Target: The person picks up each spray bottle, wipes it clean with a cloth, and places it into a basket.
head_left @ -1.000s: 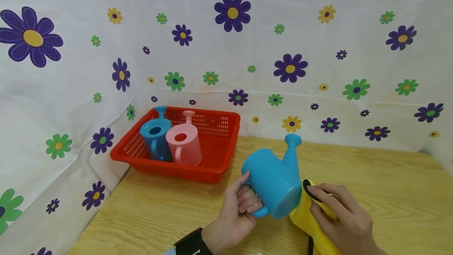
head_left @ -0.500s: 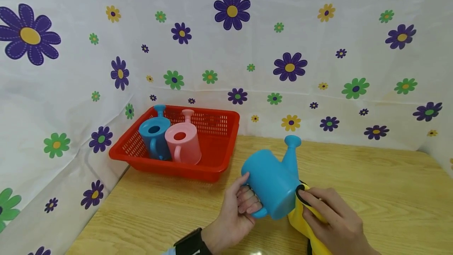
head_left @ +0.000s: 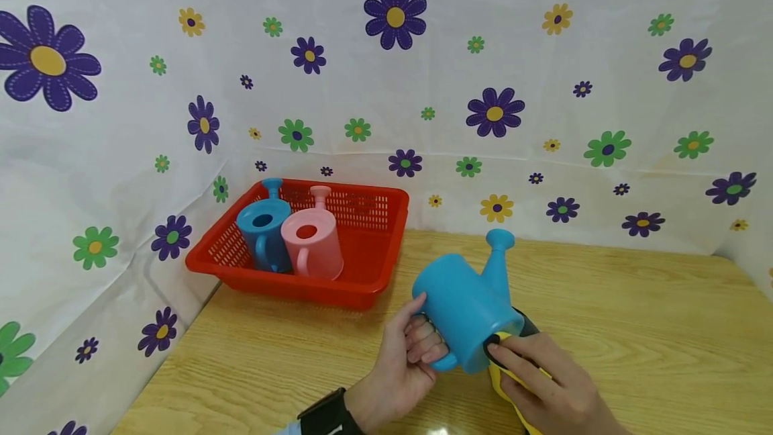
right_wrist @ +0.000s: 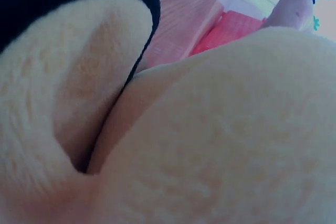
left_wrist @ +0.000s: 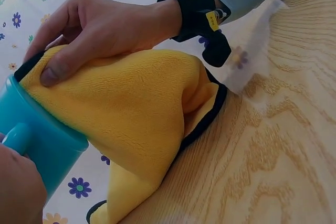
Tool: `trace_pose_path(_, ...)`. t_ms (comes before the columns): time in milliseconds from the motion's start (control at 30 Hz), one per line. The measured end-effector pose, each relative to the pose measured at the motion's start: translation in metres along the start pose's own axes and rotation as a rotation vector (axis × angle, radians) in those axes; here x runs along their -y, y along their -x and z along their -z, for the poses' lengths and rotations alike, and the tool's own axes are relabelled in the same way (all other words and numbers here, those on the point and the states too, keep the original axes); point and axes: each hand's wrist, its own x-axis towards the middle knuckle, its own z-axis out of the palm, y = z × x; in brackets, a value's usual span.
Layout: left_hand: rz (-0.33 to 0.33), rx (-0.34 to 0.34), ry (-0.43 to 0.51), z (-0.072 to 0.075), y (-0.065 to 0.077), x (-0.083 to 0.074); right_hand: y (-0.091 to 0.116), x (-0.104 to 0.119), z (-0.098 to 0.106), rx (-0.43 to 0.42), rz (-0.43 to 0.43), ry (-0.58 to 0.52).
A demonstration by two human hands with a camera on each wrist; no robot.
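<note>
My left hand (head_left: 401,361) grips the handle of a blue toy watering can (head_left: 459,307), which is tilted with its base toward the lower right and its spout upward. My right hand (head_left: 555,384) pinches a yellow cloth with black edging (left_wrist: 131,98) against the can's base. In the left wrist view, the right thumb lies over the cloth at the rim of the can's base, and the rest of the cloth hangs down by the table. Pale-looking cloth (right_wrist: 236,129) fills most of the right wrist view and hides the right fingers there.
A red plastic basket (head_left: 302,294) stands at the back left of the wooden table (head_left: 634,314). Inside it are a darker blue watering can (head_left: 274,254) and a pink one (head_left: 323,254), side by side. White flower-printed sheeting (head_left: 435,72) borders the back and left.
My right hand has moved left and slightly down, carrying the cloth from the edge of the can across its base. The left hand and the can have stayed nearly still.
</note>
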Motion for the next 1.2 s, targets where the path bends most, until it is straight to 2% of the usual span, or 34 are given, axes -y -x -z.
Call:
trace_pose_path(100, -0.004, 0.004, 0.0, -0.001, 0.0, 0.0, 0.001, 0.0, -0.003, 0.015, 0.04, -0.054)
trace_pose_path(167, -0.004, 0.01, -0.001, -0.002, 0.0, -0.001, 0.003, 0.002, -0.003, 0.048, 0.038, -0.07)
trace_pose_path(367, -0.016, 0.035, -0.004, -0.005, -0.001, -0.004, 0.006, 0.011, -0.001, 0.184, -0.04, -0.043)
trace_pose_path(533, -0.025, 0.044, -0.013, -0.006, 0.0, -0.006, 0.004, 0.013, 0.0, 0.229, -0.059, -0.044)
trace_pose_path(867, -0.016, 0.03, -0.034, -0.005, 0.001, -0.005, 0.007, 0.012, -0.003, 0.214, 0.016, -0.034)
trace_pose_path(967, -0.013, 0.031, -0.038, -0.005, 0.001, -0.005, 0.007, 0.012, -0.003, 0.204, 0.013, -0.026)
trace_pose_path(1200, -0.009, 0.032, -0.034, -0.004, 0.002, -0.006, 0.007, 0.007, -0.005, 0.09, 0.01, -0.006)
